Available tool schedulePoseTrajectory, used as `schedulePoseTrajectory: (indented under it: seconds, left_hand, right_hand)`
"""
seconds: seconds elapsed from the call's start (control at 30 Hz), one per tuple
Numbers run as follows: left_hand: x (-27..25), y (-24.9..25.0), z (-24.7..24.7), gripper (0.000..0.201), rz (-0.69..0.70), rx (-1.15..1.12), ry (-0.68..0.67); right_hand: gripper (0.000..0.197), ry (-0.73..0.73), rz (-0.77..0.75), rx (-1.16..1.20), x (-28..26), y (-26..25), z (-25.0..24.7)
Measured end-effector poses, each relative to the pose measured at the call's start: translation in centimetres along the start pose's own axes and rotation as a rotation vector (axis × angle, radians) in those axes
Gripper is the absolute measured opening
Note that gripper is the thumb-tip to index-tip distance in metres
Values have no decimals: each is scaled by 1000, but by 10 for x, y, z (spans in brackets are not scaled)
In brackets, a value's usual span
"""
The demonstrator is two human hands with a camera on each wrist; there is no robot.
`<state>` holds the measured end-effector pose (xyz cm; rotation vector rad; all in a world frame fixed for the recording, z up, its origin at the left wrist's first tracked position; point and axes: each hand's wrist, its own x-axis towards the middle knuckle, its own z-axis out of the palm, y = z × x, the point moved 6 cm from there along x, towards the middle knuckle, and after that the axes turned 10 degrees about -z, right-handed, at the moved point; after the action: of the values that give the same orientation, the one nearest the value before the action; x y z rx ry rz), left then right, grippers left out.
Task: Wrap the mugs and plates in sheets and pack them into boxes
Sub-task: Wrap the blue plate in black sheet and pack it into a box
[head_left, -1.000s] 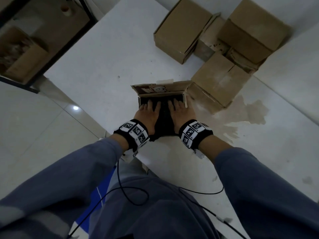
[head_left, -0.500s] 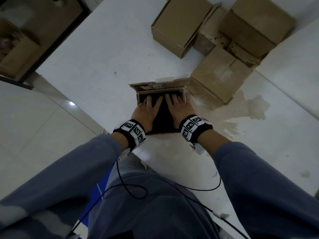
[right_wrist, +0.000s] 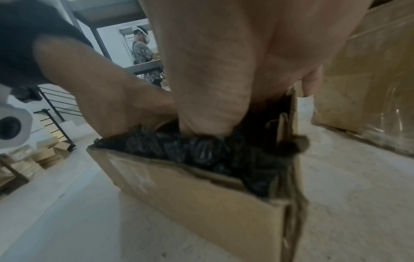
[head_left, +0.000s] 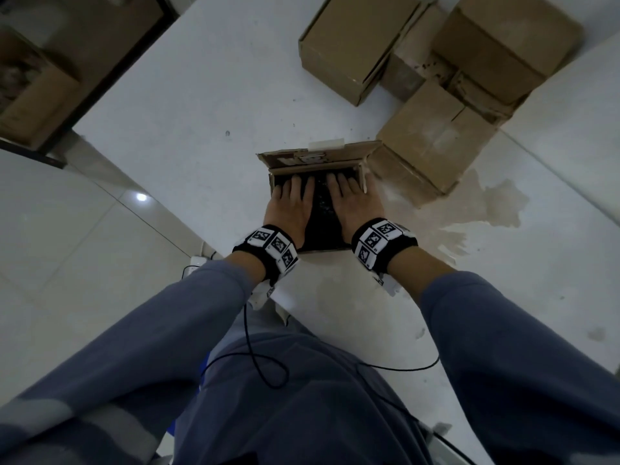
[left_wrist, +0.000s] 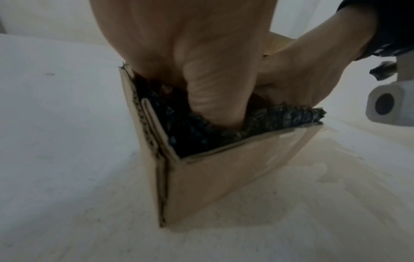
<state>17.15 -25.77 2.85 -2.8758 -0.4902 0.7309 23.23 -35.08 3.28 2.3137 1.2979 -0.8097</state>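
An open cardboard box (head_left: 315, 157) stands near the table's front edge, its far flap up. A bundle in black bubble wrap (head_left: 320, 209) fills it; what is wrapped is hidden. My left hand (head_left: 290, 204) and right hand (head_left: 349, 201) lie side by side on the bundle, fingers straight, pressing it down. In the left wrist view the left hand (left_wrist: 197, 92) sinks into the black wrap (left_wrist: 201, 140) inside the box (left_wrist: 224, 177). In the right wrist view the right hand (right_wrist: 212, 92) presses the wrap (right_wrist: 201, 152) below the box's (right_wrist: 190, 191) rim.
Several closed cardboard boxes (head_left: 349, 45) (head_left: 503, 38) (head_left: 432, 135) crowd the back right, one touching the open box. A brownish stain (head_left: 486, 206) marks the white table (head_left: 188, 112). The table's left edge drops to tiled floor. Another person (right_wrist: 143, 51) stands far off.
Both hands have slid forward and down on the black bundle. Its near end, which stuck out toward me, now lies inside the box.
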Motion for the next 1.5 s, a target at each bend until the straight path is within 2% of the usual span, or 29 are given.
schedulePoseTrajectory:
  seconds: [0.13,0.27,0.33,0.47,0.57,0.63,0.73,0.8,0.93,1.17,1.23,1.3,1.4,1.5]
  left_hand:
    - [4,0,1,107,1,-23,-23]
    - [2,-10,4,111,106,-91,-32]
    - [-1,-15,5,105,163,-68,-18]
    - [-6,-15,3,93,178,62,46]
    - [-2,-19,-1,87,203,-2,17]
    - [-1,-23,-3,92,218,-68,-1]
    - [-2,-23,1,101,190,-19,14]
    - [-2,-21,7,102,168,10,-1]
    - [-3,-16,14,109,130,83,-22]
    - [-4,-19,18,113,135,27,2]
    - [-4,-20,15,110,149,38,-16]
    - [-4,-19,8,101,150,26,-24]
    - [-7,-18,-7,81,165,-51,30]
    - [-8,-22,-10,86,165,-63,76]
  right_hand:
    - [118,-33,-6,-6,8,2,4]
    - [122,-9,-46,-55,6,3,7]
    - [121,20,-66,-79,3,4,6]
    - [94,98,-88,-203,-4,0,-5]
    - [80,128,-120,-221,-5,2,-13]
    - [86,111,-161,-189,-6,5,-15]
    - [111,66,-186,-132,-4,8,-11]
    - [120,76,-175,-133,0,7,-7]
    - [122,116,-145,-153,3,1,6]
    - [122,120,-158,-143,1,2,6]
    - [117,106,-157,-169,-2,2,3]
    - [97,83,-142,-184,-4,0,-2]
    - [69,146,-111,-170,-11,-1,-18]
    - [61,200,-146,-170,-16,-4,-31]
